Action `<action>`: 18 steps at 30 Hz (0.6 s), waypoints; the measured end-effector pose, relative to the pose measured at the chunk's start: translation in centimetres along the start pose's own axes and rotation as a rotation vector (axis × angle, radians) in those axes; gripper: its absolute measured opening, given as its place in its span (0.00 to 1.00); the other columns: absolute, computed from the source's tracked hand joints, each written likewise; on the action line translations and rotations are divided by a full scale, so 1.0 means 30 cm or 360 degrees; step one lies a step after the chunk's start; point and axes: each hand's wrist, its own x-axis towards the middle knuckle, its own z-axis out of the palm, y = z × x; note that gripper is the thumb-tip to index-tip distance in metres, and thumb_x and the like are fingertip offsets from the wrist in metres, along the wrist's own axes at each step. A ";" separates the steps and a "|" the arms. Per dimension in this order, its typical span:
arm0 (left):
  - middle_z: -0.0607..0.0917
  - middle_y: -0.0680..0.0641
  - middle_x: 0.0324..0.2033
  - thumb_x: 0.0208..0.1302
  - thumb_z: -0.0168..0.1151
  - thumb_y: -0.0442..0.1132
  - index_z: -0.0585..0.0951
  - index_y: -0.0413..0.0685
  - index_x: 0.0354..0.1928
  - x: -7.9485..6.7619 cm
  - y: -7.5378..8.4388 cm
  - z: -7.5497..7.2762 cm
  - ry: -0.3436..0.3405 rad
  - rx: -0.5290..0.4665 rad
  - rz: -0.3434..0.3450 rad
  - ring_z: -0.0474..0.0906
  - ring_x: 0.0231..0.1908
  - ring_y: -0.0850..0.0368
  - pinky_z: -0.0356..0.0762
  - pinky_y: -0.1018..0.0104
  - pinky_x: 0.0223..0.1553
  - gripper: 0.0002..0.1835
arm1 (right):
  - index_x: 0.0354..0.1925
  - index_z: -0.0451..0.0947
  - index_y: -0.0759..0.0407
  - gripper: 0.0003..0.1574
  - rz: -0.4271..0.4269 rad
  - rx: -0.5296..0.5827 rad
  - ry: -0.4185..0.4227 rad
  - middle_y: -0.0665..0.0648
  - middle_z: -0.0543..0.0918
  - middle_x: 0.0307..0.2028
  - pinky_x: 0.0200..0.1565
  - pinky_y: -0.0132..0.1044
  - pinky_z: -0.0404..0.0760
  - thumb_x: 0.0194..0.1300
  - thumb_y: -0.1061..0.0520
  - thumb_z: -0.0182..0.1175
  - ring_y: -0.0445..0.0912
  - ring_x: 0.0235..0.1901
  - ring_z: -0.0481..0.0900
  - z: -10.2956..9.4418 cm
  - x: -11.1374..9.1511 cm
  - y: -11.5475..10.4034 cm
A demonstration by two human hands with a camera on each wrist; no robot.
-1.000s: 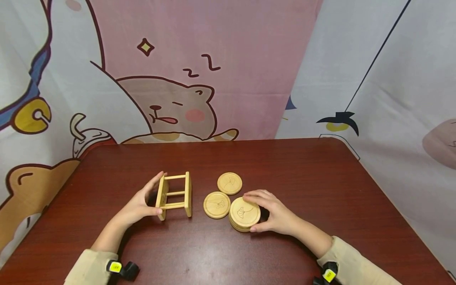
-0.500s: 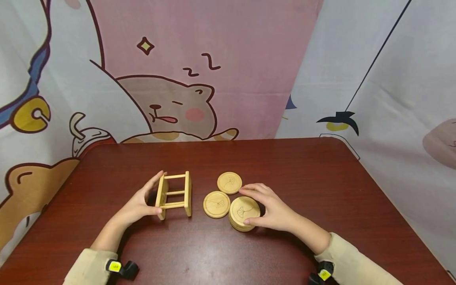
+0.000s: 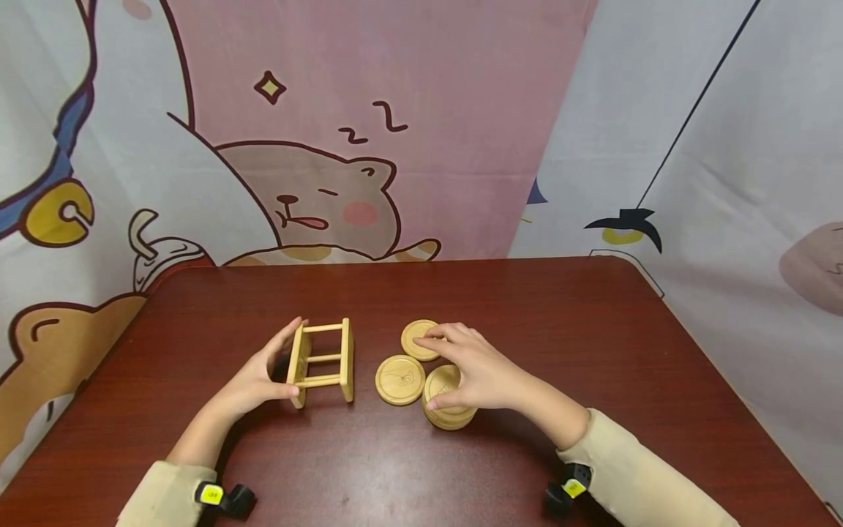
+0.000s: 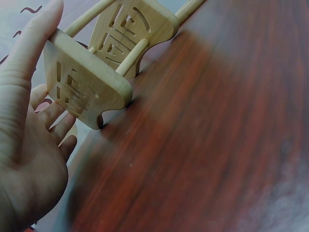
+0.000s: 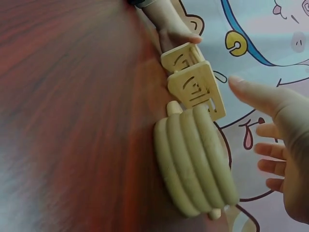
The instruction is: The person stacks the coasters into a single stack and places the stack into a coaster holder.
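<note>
My left hand [image 3: 246, 384] holds a small light-wood coaster rack [image 3: 347, 359] by its left end panel, thumb on the near edge and fingers at the far side. Round rods join the rack's two cut-out panels [image 4: 77, 92]. My right hand [image 3: 487, 373] hovers over a stack of several round wooden coasters [image 3: 451, 420], thumb and fingers spread with nothing between them. In the right wrist view, a gap separates that hand from the coaster stack [image 5: 193, 159]. One single coaster [image 3: 399, 380] lies left of the stack; another coaster [image 3: 415, 340] lies behind, partly covered by my fingertips.
The dark red-brown wooden table [image 3: 395, 468] spreads out beneath everything. A cartoon-printed cloth [image 3: 461, 110] hangs along its back and sides. Black wrist cameras [image 3: 238, 501] sit at both sleeves.
My right hand has let go of the coaster stack, risen, and moved left and away from me over it and toward the back coaster. My left hand and the rack have stayed put.
</note>
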 end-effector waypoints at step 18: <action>0.54 0.30 0.69 0.44 0.73 0.31 0.50 0.49 0.75 -0.001 -0.003 -0.001 0.0014 0.0007 -0.0006 0.59 0.63 0.44 0.54 0.73 0.59 0.57 | 0.67 0.67 0.55 0.61 0.0000 -0.0180 -0.0270 0.54 0.70 0.59 0.63 0.50 0.56 0.39 0.31 0.74 0.50 0.62 0.62 0.065 0.150 -0.040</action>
